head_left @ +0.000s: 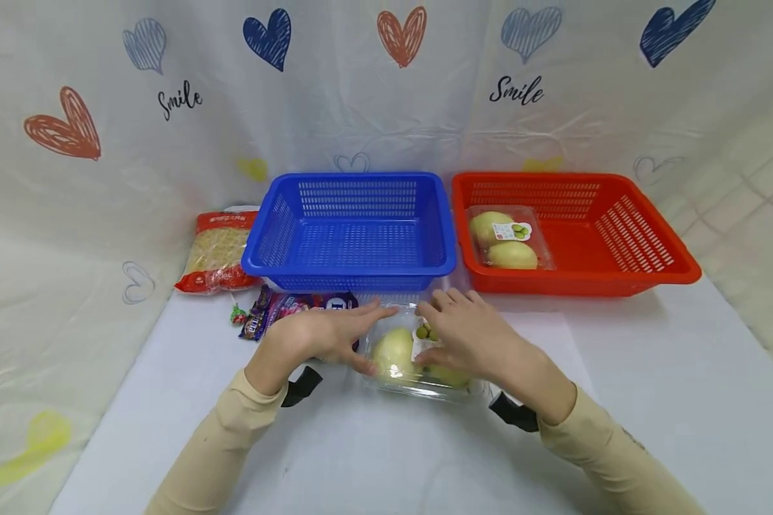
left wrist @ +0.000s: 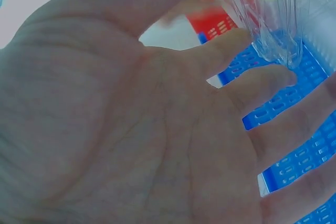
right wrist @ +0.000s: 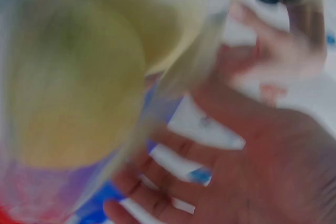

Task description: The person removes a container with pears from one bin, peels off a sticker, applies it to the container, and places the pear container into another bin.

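A clear plastic box of yellow-green oval fruit [head_left: 394, 352], with a white label, is between both hands in front of the blue basket. My right hand [head_left: 473, 340] grips it from above on the right, fingers bent over the far side and thumb near the label. My left hand [head_left: 318, 335] reaches to the box's left side, its fingers spread and fairly straight. In the left wrist view, fingertips of the left hand [left wrist: 157, 114] meet the box's clear corner [left wrist: 278, 40]. The right wrist view is blurred; fruit [right wrist: 73, 87] shows beside the right hand [right wrist: 231, 156].
A blue basket [head_left: 348, 281] stands behind the box. To its right, a red basket [head_left: 586, 282] holds a similar fruit box [head_left: 512, 239]. A red-and-clear bag of pale yellow food [head_left: 217, 250] lies at left, with purple snack packs [head_left: 290, 306] and a small wrapped lollipop [head_left: 237, 315] nearer.
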`<state>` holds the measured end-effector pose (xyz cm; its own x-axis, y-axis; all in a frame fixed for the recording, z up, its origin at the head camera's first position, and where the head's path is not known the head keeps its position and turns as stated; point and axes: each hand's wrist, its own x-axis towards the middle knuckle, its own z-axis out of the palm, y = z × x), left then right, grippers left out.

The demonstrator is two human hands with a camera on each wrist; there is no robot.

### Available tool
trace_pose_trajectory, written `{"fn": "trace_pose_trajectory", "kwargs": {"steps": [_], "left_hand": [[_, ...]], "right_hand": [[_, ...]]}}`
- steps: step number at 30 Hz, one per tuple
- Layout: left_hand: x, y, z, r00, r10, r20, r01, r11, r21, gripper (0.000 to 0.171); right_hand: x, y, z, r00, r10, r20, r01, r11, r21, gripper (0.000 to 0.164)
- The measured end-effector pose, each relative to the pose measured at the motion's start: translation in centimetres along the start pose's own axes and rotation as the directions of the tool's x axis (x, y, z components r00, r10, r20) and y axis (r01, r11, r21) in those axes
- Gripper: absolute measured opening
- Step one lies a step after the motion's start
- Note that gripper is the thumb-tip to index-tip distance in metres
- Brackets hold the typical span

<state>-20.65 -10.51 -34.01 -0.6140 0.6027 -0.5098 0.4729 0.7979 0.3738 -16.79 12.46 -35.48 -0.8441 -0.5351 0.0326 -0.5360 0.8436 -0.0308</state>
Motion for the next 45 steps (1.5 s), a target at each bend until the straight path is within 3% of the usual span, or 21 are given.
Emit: {"fn": "trace_pose_trajectory", "kwargs": {"steps": [4,8,11,14,16,18,20,25,27,29,31,33,36,38,40,42,43,45], "left_hand": [[0.1,-0.3,-0.1,1.000,-0.004,-0.009,0.004,1.000,-0.009,0.092],[-0.1,-0.6,-0.1,0.998,0.036,-0.055,-0.036,0.999,-0.004,0.090],[-0.6,-1.1,-0.2,0.984,0.081,-0.156,-0.079,0.997,0.016,0.077],[-1.2,-1.6,-0.5,0.951,0.101,-0.291,-0.097,0.995,0.028,0.061],[-1.5,-2.0,-0.8,0.927,0.083,-0.367,-0.076,0.997,0.035,0.056],[-1.7,-2.4,-1.0,0.907,0.053,-0.418,-0.036,0.998,0.049,0.056],[-1.8,-2.8,-1.2,0.899,0.006,-0.437,0.022,0.998,0.060,0.058],[-1.5,-3.7,-1.4,0.917,-0.119,-0.381,0.138,0.990,0.021,0.062],[-1.3,-4.0,-1.4,0.923,-0.148,-0.356,0.160,0.987,0.003,0.062],[-1.2,-4.2,-1.4,0.927,-0.159,-0.340,0.168,0.986,-0.002,0.062],[-1.1,-4.3,-1.4,0.930,-0.161,-0.329,0.170,0.986,-0.002,0.064],[-0.9,-4.3,-1.4,0.934,-0.155,-0.322,0.165,0.986,0.002,0.065],[-0.6,-4.2,-1.4,0.936,-0.143,-0.321,0.154,0.988,0.010,0.067],[-0.4,-4.1,-1.4,0.937,-0.143,-0.318,0.155,0.988,0.014,0.068],[-0.3,-4.1,-1.4,0.939,-0.145,-0.312,0.159,0.987,0.018,0.068],[-0.3,-4.1,-1.4,0.941,-0.147,-0.305,0.161,0.987,0.020,0.069],[-0.3,-4.1,-1.4,0.942,-0.148,-0.300,0.161,0.987,0.021,0.069],[-0.3,-4.1,-1.5,0.944,-0.145,-0.296,0.158,0.987,0.020,0.069]], "right_hand": [[1.4,3.1,0.2,0.994,-0.047,0.100,0.021,0.969,0.248,0.066],[2.1,5.2,1.6,0.974,-0.091,0.210,-0.011,0.899,0.439,0.067],[2.6,6.4,2.7,0.953,-0.127,0.277,-0.058,0.817,0.573,0.069],[2.8,7.1,3.2,0.946,-0.138,0.293,-0.083,0.770,0.633,0.059],[2.7,7.3,3.0,0.944,-0.149,0.294,-0.081,0.760,0.645,0.050],[2.5,7.2,2.2,0.946,-0.139,0.294,-0.083,0.770,0.632,0.042],[2.2,6.9,1.0,0.951,-0.126,0.283,-0.080,0.783,0.617,0.042],[0.6,7.6,-2.8,0.986,-0.045,0.162,-0.053,0.832,0.553,0.042],[-0.2,8.7,-4.3,0.995,0.040,0.094,-0.085,0.837,0.541,0.039],[-1.2,10.3,-5.6,0.984,0.179,0.025,-0.162,0.816,0.555,0.036],[-2.0,12.4,-6.4,0.942,0.334,-0.039,-0.244,0.756,0.608,0.036],[-2.8,14.9,-6.6,0.863,0.494,-0.104,-0.319,0.694,0.646,0.037],[-3.6,19.3,-6.2,0.733,0.662,-0.158,-0.385,0.595,0.706,0.038],[-4.1,22.0,-5.8,0.646,0.744,-0.171,-0.450,0.552,0.702,0.041],[-4.3,24.3,-5.4,0.587,0.791,-0.171,-0.511,0.526,0.680,0.046],[-4.4,26.3,-4.9,0.553,0.817,-0.165,-0.582,0.520,0.625,0.054],[-4.4,27.0,-4.5,0.549,0.820,-0.159,-0.610,0.523,0.595,0.058],[-4.2,28.3,-3.9,0.564,0.816,-0.125,-0.649,0.531,0.545,0.068]]}}
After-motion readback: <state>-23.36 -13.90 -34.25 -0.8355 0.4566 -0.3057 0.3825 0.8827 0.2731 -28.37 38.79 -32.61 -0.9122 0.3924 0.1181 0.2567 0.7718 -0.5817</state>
